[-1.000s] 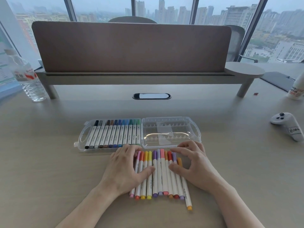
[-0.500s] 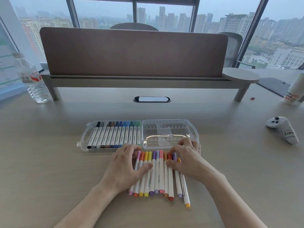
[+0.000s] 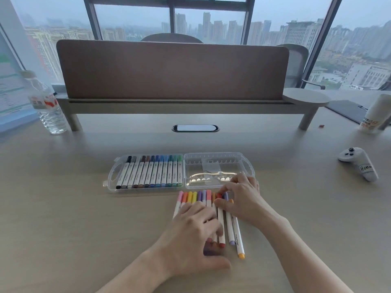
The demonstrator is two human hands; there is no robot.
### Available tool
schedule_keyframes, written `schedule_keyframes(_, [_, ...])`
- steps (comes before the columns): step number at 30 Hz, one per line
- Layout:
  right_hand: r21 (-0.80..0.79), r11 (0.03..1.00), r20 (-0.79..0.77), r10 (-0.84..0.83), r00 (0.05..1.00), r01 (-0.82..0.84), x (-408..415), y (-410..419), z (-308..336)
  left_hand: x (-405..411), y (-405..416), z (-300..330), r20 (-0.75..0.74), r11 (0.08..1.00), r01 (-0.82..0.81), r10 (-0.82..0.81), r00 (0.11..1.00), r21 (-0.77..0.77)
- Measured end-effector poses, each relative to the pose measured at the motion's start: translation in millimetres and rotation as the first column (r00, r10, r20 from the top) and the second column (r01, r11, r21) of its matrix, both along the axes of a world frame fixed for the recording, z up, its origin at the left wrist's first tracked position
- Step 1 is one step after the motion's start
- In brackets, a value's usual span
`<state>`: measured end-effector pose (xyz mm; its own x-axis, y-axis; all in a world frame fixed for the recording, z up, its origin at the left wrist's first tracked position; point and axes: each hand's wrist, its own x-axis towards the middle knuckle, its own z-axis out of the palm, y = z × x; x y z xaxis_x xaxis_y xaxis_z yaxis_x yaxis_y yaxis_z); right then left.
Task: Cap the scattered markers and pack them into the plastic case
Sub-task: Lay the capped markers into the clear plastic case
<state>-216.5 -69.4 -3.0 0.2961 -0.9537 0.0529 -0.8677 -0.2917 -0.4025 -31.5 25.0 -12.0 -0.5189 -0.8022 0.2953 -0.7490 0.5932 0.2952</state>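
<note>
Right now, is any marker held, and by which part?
The right hand pinches the red marker near its cap end; the left hand only rests on the row.

I see a clear, glossy plastic hinged case (image 3: 249,166) catching glare, lying on a pale, matt wood-grain desk (image 3: 63,208). The white-barrelled markers with coloured caps (image 3: 230,227) look like smooth plastic. Behind them, the brown desk divider panel (image 3: 169,68) looks like matt felt, and the transparent crinkled plastic water bottle (image 3: 49,111) has a shiny ribbed surface.
</note>
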Motion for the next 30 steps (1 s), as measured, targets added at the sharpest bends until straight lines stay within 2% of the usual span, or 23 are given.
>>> schedule_keyframes(6, [0.002,1.000,0.042,-0.003,0.999,0.003,-4.3,2.4,-1.9,0.7,-6.2,-1.9,-0.039,0.995,-0.038,0.034,0.999,-0.091])
schedule_keyframes(11, [-0.002,1.000,0.214,-0.008,0.977,0.009,-5.6,-4.6,6.6,11.9,-8.6,0.8,-0.156,0.989,-0.094,0.075,0.985,-0.116])
schedule_keyframes(14, [-0.011,1.000,0.322,-0.016,0.947,0.020,-0.6,-16.2,14.1,18.9,-12.2,7.1,-0.292,0.990,-0.142,0.131,0.948,-0.015])
schedule_keyframes(20, [0.044,0.999,0.529,-0.040,0.848,0.019,21.2,-44.4,29.7,26.3,-20.4,22.1,-0.499,0.951,-0.213,0.300,0.813,0.224])
schedule_keyframes(24, [0.081,0.996,0.622,-0.027,0.783,-0.030,36.4,-63.9,35.3,33.4,-33.5,31.2,-0.519,0.914,-0.178,0.358,0.776,0.365])
schedule_keyframes(30, [0.126,0.989,0.612,-0.015,0.791,-0.079,62.1,-102.9,33.5,47.5,-67.8,30.3,-0.427,0.892,-0.196,0.376,0.822,0.408])
